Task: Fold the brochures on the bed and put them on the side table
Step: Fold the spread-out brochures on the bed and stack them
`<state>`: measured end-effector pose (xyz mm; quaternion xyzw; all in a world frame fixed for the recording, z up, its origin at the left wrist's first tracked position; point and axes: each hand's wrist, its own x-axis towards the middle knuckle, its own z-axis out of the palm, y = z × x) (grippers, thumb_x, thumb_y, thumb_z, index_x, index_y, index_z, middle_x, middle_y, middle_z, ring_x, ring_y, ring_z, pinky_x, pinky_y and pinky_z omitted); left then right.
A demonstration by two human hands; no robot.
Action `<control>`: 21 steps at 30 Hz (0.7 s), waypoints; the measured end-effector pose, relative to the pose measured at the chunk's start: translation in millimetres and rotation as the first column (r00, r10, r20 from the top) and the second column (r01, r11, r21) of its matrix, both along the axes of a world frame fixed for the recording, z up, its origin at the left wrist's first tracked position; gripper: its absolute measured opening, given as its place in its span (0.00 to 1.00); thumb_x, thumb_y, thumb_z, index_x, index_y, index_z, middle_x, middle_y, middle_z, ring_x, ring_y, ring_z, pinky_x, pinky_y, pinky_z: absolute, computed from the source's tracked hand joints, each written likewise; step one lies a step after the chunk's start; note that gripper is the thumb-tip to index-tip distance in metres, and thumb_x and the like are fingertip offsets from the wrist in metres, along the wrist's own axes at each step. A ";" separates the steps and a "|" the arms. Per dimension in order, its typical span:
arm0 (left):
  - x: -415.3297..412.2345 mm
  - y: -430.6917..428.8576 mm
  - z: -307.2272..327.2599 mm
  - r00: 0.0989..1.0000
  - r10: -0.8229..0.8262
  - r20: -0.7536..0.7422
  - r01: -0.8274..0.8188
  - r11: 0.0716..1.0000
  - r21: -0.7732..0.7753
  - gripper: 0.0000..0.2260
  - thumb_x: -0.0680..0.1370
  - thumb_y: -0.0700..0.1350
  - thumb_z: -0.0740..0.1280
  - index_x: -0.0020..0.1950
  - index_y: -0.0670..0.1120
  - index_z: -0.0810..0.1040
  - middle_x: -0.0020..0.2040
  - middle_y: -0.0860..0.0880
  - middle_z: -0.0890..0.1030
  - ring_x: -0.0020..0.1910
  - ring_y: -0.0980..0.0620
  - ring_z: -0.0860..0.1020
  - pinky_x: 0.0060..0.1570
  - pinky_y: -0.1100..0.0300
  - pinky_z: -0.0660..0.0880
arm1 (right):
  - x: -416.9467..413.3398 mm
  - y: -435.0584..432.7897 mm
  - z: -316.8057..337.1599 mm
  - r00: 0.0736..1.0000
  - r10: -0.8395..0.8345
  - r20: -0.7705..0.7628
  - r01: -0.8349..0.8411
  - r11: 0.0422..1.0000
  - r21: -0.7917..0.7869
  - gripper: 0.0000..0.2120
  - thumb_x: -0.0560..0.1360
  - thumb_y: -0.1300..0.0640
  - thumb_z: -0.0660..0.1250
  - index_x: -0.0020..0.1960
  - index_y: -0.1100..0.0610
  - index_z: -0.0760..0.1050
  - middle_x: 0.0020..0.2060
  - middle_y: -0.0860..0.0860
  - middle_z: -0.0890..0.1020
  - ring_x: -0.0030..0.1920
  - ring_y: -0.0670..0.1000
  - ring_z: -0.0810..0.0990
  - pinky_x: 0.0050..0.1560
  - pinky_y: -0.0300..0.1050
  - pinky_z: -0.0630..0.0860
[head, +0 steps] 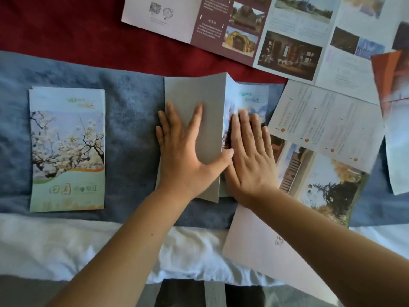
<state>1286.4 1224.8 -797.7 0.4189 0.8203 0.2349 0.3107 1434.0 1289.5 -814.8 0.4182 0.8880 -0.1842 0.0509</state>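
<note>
Left hand (186, 151): released, laid flat with fingers spread, palm pressing on the grey panel (210, 129) of a half-folded brochure. The thumb reaches to that panel's right edge.

Right hand (250, 156): released, laid flat with fingers straight and close together. It presses on the printed panel (250, 96) of the same brochure, just beside the left thumb.

Half-folded brochure: it lies near the middle of the blue blanket (132, 134), towards the blanket's right end. The grey panel's right edge stands slightly lifted over the printed panel.

Folded brochure (66, 149): fully closed, blossom-tree cover up, flat on the left part of the blanket, square to its edges and well apart from both hands.

Open brochures: one (254, 34) lies spread on the red cover (88, 25) at the far edge of the bed. A second (321, 125), with text columns and photographs, lies at the blanket's right end, touching the half-folded one. A pink sheet (261, 247) overhangs the white sheet (66, 240) at the bed's near edge, under the right forearm. An orange-and-white sheet (394, 85) sits at the right edge. These sheets overlap; how many brochures they make up cannot be told.
</note>
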 end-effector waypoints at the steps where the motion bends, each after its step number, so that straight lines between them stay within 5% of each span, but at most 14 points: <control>1: -2.5 0.3 4.0 0.998 0.012 0.056 -0.012 1.000 0.003 0.44 0.72 0.69 0.65 0.83 0.62 0.47 0.84 0.42 0.41 0.82 0.45 0.35 0.79 0.48 0.35 | -6.8 -1.0 0.9 1.000 0.026 -0.013 -0.026 1.000 -0.008 0.34 0.82 0.42 0.31 0.84 0.57 0.38 0.83 0.55 0.42 0.83 0.56 0.38 0.82 0.61 0.45; 5: -18.3 -6.8 24.4 0.945 0.050 0.322 -0.074 0.995 0.061 0.33 0.79 0.55 0.64 0.82 0.61 0.55 0.84 0.52 0.54 0.83 0.53 0.46 0.82 0.48 0.48 | -31.4 -4.7 7.5 0.993 0.111 -0.041 -0.112 0.993 -0.042 0.33 0.82 0.40 0.29 0.84 0.54 0.36 0.83 0.52 0.39 0.82 0.55 0.35 0.81 0.62 0.40; 8: -38.0 -21.5 40.9 0.938 0.046 0.343 -0.099 0.985 0.138 0.26 0.85 0.46 0.61 0.83 0.55 0.59 0.79 0.57 0.67 0.77 0.63 0.65 0.75 0.65 0.64 | -47.1 -9.9 11.1 0.993 0.113 -0.042 -0.114 0.993 -0.023 0.33 0.84 0.37 0.35 0.83 0.51 0.36 0.83 0.51 0.38 0.82 0.56 0.34 0.80 0.60 0.35; 11: -53.6 -39.1 50.3 0.987 0.040 0.155 -0.061 0.989 0.136 0.28 0.86 0.44 0.58 0.84 0.53 0.52 0.80 0.55 0.65 0.76 0.61 0.66 0.69 0.72 0.64 | -60.7 -17.9 11.6 0.991 0.128 -0.040 -0.128 0.992 -0.016 0.33 0.85 0.38 0.43 0.83 0.50 0.36 0.83 0.50 0.38 0.82 0.56 0.34 0.80 0.59 0.33; 14: -60.4 -53.8 49.2 0.988 0.094 -0.124 -0.083 0.992 0.093 0.32 0.84 0.39 0.58 0.84 0.47 0.46 0.83 0.47 0.58 0.78 0.50 0.63 0.68 0.61 0.64 | -77.5 -28.9 12.8 0.987 0.143 -0.073 -0.146 0.988 -0.039 0.32 0.85 0.38 0.43 0.84 0.48 0.38 0.83 0.49 0.40 0.82 0.56 0.34 0.80 0.60 0.34; 17: -68.5 -63.0 38.6 0.902 0.101 -0.419 -0.105 0.994 0.014 0.31 0.80 0.41 0.58 0.83 0.44 0.54 0.82 0.36 0.52 0.80 0.36 0.59 0.72 0.46 0.67 | -98.8 -44.1 9.5 0.981 0.147 -0.129 -0.154 0.987 -0.047 0.31 0.84 0.38 0.45 0.84 0.48 0.46 0.84 0.50 0.45 0.83 0.57 0.38 0.81 0.59 0.36; 21: -86.3 -82.2 -2.3 0.870 -0.032 -0.491 -0.043 0.989 -0.140 0.26 0.86 0.52 0.52 0.84 0.47 0.56 0.84 0.38 0.48 0.82 0.36 0.51 0.79 0.40 0.55 | -118.4 -58.5 -3.5 0.980 0.175 -0.094 -0.176 0.984 -0.009 0.30 0.85 0.40 0.48 0.84 0.49 0.53 0.84 0.52 0.48 0.83 0.60 0.41 0.81 0.60 0.37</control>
